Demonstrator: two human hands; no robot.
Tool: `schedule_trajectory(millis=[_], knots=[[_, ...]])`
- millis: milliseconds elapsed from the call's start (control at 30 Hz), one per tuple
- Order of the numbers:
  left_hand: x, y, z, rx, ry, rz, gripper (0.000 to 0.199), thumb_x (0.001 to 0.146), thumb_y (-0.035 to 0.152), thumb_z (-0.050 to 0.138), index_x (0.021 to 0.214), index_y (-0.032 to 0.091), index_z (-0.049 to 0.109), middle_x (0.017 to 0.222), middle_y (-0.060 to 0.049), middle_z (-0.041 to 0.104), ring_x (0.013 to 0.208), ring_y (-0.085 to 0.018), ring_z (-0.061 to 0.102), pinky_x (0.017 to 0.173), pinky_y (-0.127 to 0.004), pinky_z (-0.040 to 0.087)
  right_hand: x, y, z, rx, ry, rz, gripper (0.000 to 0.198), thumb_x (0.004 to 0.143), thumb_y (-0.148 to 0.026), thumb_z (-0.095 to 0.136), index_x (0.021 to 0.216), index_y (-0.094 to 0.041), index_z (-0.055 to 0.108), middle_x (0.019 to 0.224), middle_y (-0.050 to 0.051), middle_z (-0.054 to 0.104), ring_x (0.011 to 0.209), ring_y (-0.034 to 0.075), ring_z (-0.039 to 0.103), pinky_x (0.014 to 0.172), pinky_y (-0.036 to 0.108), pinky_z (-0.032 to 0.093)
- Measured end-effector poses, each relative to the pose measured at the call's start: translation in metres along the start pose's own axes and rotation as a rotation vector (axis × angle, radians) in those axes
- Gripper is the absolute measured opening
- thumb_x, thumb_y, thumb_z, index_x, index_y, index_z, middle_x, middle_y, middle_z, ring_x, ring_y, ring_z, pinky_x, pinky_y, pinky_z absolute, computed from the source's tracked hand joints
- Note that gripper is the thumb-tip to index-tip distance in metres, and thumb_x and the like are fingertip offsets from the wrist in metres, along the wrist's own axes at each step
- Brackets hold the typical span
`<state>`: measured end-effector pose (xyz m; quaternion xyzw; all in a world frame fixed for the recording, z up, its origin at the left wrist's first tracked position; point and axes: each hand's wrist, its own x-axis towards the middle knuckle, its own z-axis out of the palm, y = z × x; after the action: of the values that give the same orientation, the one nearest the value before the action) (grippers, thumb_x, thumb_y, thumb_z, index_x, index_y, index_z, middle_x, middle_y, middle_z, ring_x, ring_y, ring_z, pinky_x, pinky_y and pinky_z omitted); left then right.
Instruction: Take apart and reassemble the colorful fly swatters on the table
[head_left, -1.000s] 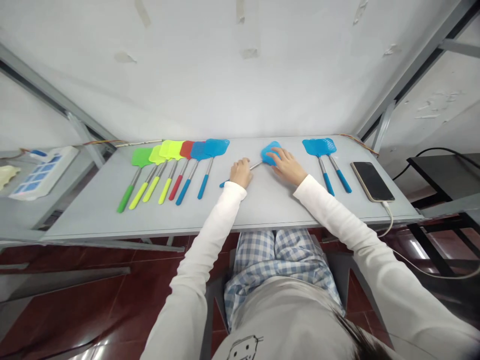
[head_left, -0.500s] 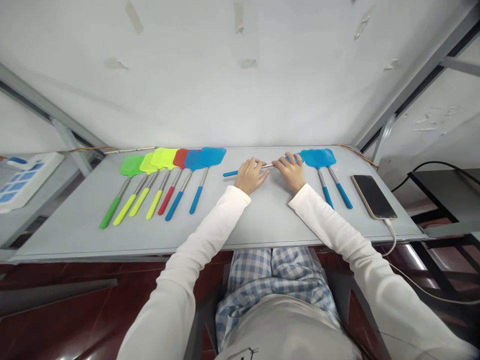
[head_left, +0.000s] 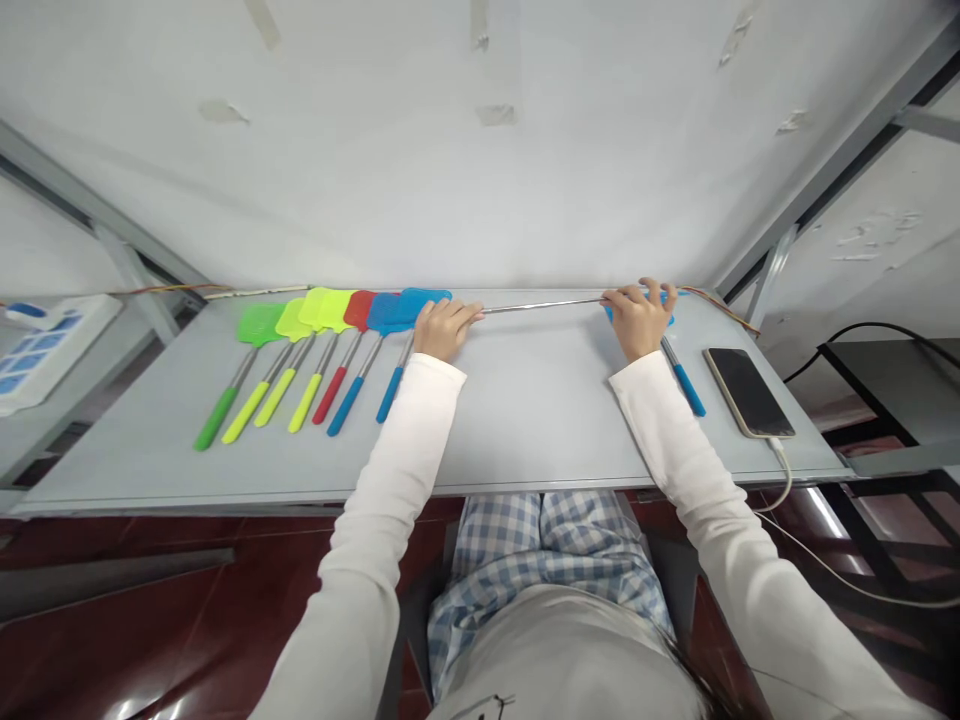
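Stretched between my hands is a telescopic fly swatter, its thin metal rod [head_left: 544, 304] drawn out long and nearly level. My left hand [head_left: 444, 328] is closed around its handle end, which the fingers hide. At the other end my right hand [head_left: 637, 316] pinches the rod, with some fingers raised; the swatter's head is mostly covered by that hand. Just under and beyond the right hand, other blue swatters lie on the table, one with its blue handle [head_left: 688, 390] showing. Beside my left hand is a blue swatter head [head_left: 421, 303].
A row of swatters lies to the left: a green one [head_left: 261, 323], several yellow ones [head_left: 326, 308], a red one [head_left: 360, 308] and blue ones. A phone [head_left: 748, 392] with a white cable lies at the right of the grey table [head_left: 540, 430]. A white wall [head_left: 585, 180] stands behind.
My hands have moved apart, left hand leftward and right hand rightward. The swatter's rod between them has been pulled out much longer.
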<state>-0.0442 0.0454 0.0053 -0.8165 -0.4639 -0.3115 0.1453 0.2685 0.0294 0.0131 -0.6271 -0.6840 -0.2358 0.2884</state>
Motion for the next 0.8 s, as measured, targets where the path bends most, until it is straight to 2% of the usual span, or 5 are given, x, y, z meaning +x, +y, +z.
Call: schedule_trajectory(millis=[100, 267, 500, 633, 800], knots=[[-0.001, -0.01, -0.002, -0.021, 0.025, -0.006, 0.048, 0.096, 0.054, 0.032, 0.099, 0.025, 0.07, 0.078, -0.008, 0.067, 0.079, -0.022, 0.057, 0.07, -0.036, 0.028, 0.003, 0.014, 0.0, -0.044, -0.007, 0.031, 0.026, 0.095, -0.03, 0.047, 0.092, -0.023, 0.072, 0.098, 0.008, 0.072, 0.123, 0.032, 0.051, 0.104, 0.056, 0.027], [-0.002, -0.001, 0.004, -0.01, 0.06, -0.004, 0.046, 0.096, 0.053, 0.033, 0.099, 0.025, 0.069, 0.083, -0.007, 0.07, 0.082, -0.022, 0.058, 0.072, -0.036, 0.029, -0.001, 0.005, 0.002, 0.022, -0.06, -0.039, 0.023, 0.096, -0.029, 0.049, 0.099, -0.024, 0.072, 0.098, 0.006, 0.073, 0.121, 0.026, 0.054, 0.106, 0.051, 0.029], [-0.006, -0.004, 0.004, 0.0, -0.046, -0.047, 0.049, 0.097, 0.054, 0.027, 0.104, 0.026, 0.067, 0.093, -0.008, 0.07, 0.089, -0.023, 0.059, 0.079, -0.038, 0.032, -0.003, 0.003, 0.0, 0.06, -0.112, -0.063, 0.021, 0.094, -0.034, 0.055, 0.096, -0.026, 0.074, 0.097, 0.005, 0.074, 0.118, 0.028, 0.055, 0.106, 0.05, 0.028], [-0.004, -0.015, -0.002, 0.017, -0.113, -0.019, 0.05, 0.096, 0.054, 0.026, 0.102, 0.026, 0.066, 0.089, -0.011, 0.068, 0.087, -0.026, 0.058, 0.077, -0.039, 0.033, 0.0, 0.01, -0.001, 0.086, -0.08, -0.038, 0.022, 0.093, -0.034, 0.056, 0.09, -0.027, 0.076, 0.094, 0.004, 0.075, 0.118, 0.029, 0.054, 0.105, 0.052, 0.025], [-0.006, -0.03, -0.007, 0.063, -0.119, -0.056, 0.05, 0.096, 0.053, 0.025, 0.102, 0.027, 0.066, 0.088, -0.011, 0.066, 0.087, -0.027, 0.057, 0.076, -0.039, 0.033, 0.005, 0.023, 0.001, 0.066, -0.033, 0.007, 0.023, 0.091, -0.029, 0.053, 0.088, -0.027, 0.075, 0.092, 0.006, 0.075, 0.116, 0.032, 0.052, 0.099, 0.058, 0.026]])
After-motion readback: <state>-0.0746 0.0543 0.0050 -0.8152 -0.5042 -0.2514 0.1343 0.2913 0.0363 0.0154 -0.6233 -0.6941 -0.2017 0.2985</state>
